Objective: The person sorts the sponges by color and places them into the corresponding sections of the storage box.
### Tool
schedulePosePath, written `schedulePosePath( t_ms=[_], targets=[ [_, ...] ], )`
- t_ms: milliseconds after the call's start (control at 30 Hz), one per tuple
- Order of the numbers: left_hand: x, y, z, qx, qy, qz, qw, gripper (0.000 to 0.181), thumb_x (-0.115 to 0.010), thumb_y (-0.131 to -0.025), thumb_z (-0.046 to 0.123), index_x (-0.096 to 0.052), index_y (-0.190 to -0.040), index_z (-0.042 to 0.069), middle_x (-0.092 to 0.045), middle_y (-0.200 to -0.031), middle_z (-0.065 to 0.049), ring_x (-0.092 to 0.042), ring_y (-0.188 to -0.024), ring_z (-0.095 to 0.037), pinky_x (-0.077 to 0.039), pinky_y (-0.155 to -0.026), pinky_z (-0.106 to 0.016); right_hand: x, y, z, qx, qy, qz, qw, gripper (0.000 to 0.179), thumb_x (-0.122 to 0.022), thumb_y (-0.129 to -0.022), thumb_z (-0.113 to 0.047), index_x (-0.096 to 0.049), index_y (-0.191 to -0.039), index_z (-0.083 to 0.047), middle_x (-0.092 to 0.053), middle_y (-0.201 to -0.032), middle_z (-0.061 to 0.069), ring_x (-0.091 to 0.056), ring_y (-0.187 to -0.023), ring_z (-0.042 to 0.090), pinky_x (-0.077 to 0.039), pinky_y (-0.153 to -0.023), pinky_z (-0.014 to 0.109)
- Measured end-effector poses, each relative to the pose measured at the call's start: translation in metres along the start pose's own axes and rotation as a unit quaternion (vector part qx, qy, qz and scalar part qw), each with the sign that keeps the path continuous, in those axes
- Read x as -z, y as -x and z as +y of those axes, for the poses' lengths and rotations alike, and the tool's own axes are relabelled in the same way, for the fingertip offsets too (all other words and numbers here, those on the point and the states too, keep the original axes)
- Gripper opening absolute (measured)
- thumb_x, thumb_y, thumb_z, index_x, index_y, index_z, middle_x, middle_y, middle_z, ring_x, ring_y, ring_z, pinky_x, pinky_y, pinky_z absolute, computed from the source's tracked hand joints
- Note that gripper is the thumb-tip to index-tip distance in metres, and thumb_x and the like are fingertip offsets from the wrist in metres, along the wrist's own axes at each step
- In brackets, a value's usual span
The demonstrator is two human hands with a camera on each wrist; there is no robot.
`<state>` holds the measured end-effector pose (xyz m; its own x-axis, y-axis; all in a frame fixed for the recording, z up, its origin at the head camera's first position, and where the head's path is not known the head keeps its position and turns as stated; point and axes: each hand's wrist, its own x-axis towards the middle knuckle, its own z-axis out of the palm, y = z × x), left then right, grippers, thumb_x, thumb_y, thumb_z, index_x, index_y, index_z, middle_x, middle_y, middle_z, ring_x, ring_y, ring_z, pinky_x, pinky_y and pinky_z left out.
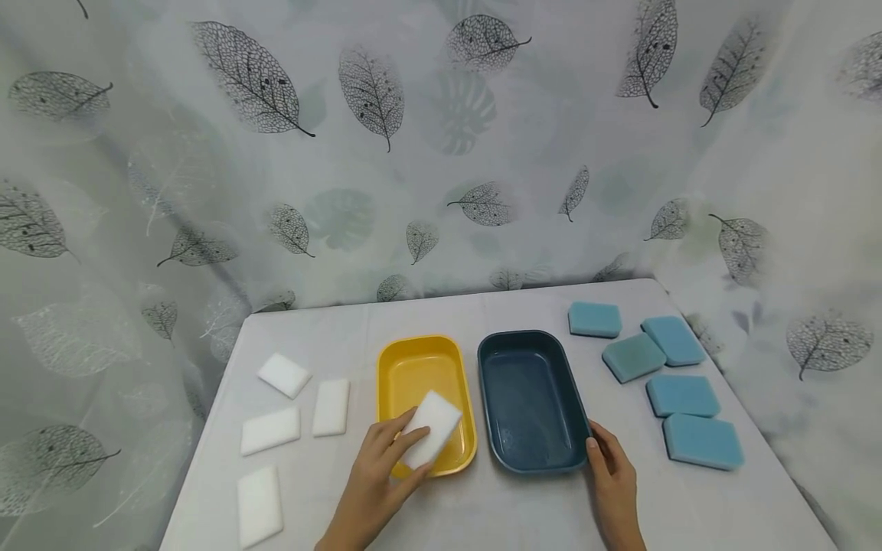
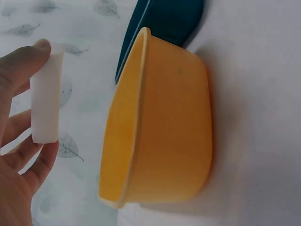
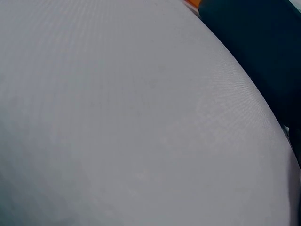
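White sponge (image 1: 436, 427), as I watch remotely: on a white table (image 1: 510, 513), a dark blue tray (image 1: 534, 405) stands just right of a yellow tray (image 1: 420, 373), over which the sponge is held. The right hand (image 1: 615, 478) touches the dark blue tray's right rim, though I cannot tell whether it grips; the left hand (image 1: 379, 468) pinches the sponge between thumb and fingers.

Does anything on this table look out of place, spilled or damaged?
I see no spill or damage. One small oddity: on the right, a greenish block looks duller than the blue blocks near it and sits at a different angle. The white block in the left hand and the yellow tray look fine.
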<state>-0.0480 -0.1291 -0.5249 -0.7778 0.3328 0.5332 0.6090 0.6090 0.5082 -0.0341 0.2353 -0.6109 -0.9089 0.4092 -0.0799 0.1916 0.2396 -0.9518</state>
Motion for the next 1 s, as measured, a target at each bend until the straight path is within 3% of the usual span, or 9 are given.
schedulePosePath(
  t_ms=[200,300,433,600,833,1000],
  targets=[
    [-0.006,-0.011,0.004,-0.002,0.013,-0.016,0.9998,0.061,-0.089,-0.08,0.027,-0.067,-0.137,0.025,-0.06,-0.15,-0.006,-0.057,-0.124,-0.021,-0.057,-0.097,-0.03,0.001,0.0,0.0,0.007,0.004,0.0,1.0,0.048,-0.048,-0.111,-0.036,-0.052,-0.15,-0.009,-0.054,-0.15,0.009,-0.045,-0.118,-0.024,-0.04,-0.096,-0.003],
    [-0.01,-0.016,0.007,-0.006,0.016,-0.025,0.9995,0.062,-0.089,-0.078,0.029,-0.068,-0.136,0.025,-0.06,-0.15,-0.006,-0.057,-0.125,-0.021,-0.058,-0.098,-0.036,0.001,0.001,0.001,0.005,0.007,0.0,1.0,0.048,-0.048,-0.111,-0.037,-0.052,-0.15,-0.008,-0.054,-0.15,0.009,-0.045,-0.118,-0.024,-0.04,-0.095,-0.004],
    [-0.013,-0.023,0.011,0.004,0.024,-0.045,0.9987,0.064,-0.091,-0.076,0.029,-0.068,-0.136,0.028,-0.059,-0.152,-0.002,-0.057,-0.125,-0.019,-0.059,-0.096,-0.037,0.002,0.001,0.0,-0.007,0.006,0.0,1.0,0.049,-0.049,-0.111,-0.039,-0.053,-0.15,-0.011,-0.054,-0.147,0.002,-0.046,-0.118,-0.023,-0.04,-0.096,-0.003],
    [-0.019,-0.033,0.016,0.016,0.029,-0.077,0.9965,0.063,-0.09,-0.077,0.031,-0.067,-0.136,0.031,-0.057,-0.154,0.006,-0.056,-0.129,-0.014,-0.059,-0.101,-0.033,0.002,0.0,-0.001,0.005,0.001,-0.004,1.0,0.048,-0.048,-0.111,-0.037,-0.053,-0.15,-0.008,-0.055,-0.149,0.008,-0.046,-0.118,-0.023,-0.04,-0.096,-0.003],
    [-0.034,-0.044,0.019,-0.015,0.024,-0.104,0.9942,0.054,-0.082,-0.085,0.041,-0.067,-0.135,0.026,-0.058,-0.152,0.002,-0.055,-0.132,-0.017,-0.056,-0.106,-0.034,0.002,-0.001,0.0,0.017,-0.009,-0.002,0.9998,0.046,-0.049,-0.112,-0.033,-0.054,-0.149,-0.007,-0.056,-0.146,0.009,-0.048,-0.119,-0.022,-0.041,-0.096,-0.002],
    [-0.043,-0.051,0.023,-0.018,0.032,-0.118,0.9924,0.052,-0.075,-0.09,0.046,-0.068,-0.135,0.023,-0.06,-0.151,-0.001,-0.056,-0.133,-0.019,-0.056,-0.107,-0.036,0.002,-0.002,0.002,0.022,-0.008,-0.002,0.9997,0.047,-0.049,-0.111,-0.034,-0.054,-0.148,-0.006,-0.057,-0.146,0.012,-0.049,-0.118,-0.021,-0.041,-0.097,-0.002]
  ],
)
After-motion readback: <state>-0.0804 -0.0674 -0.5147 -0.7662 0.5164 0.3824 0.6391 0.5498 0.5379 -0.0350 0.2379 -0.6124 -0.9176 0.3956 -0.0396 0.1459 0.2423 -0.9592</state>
